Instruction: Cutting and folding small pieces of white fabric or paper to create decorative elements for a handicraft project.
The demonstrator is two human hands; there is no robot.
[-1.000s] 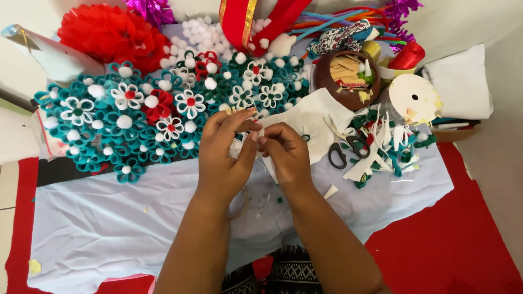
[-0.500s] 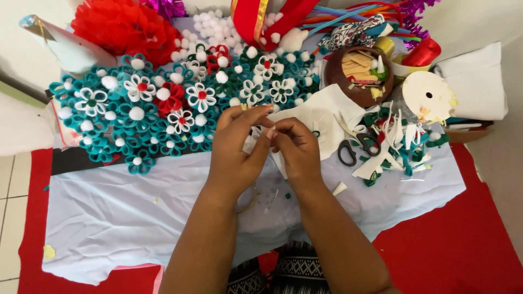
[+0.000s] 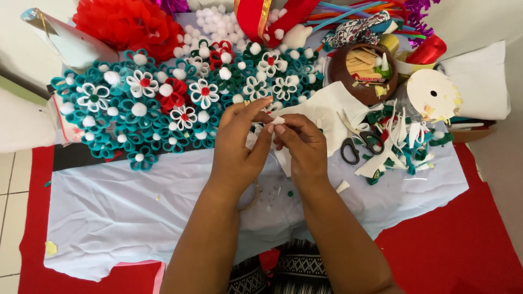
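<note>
White small foam piece [image 3: 278, 120] pinched between fingertips of left hand [image 3: 239, 147] and right hand [image 3: 301, 148], centre over pale blue cloth [image 3: 120, 207], black-handled scissors [image 3: 357, 146] just right, teal felt flowers [image 3: 136, 117] far left.

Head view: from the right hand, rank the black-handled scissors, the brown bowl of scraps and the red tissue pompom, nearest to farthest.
From the right hand:
1. Black-handled scissors, just to its right on the white sheet.
2. Brown round bowl of scraps, farther up and right.
3. Red tissue pompom, far upper left, beyond the teal felt flowers.
</note>
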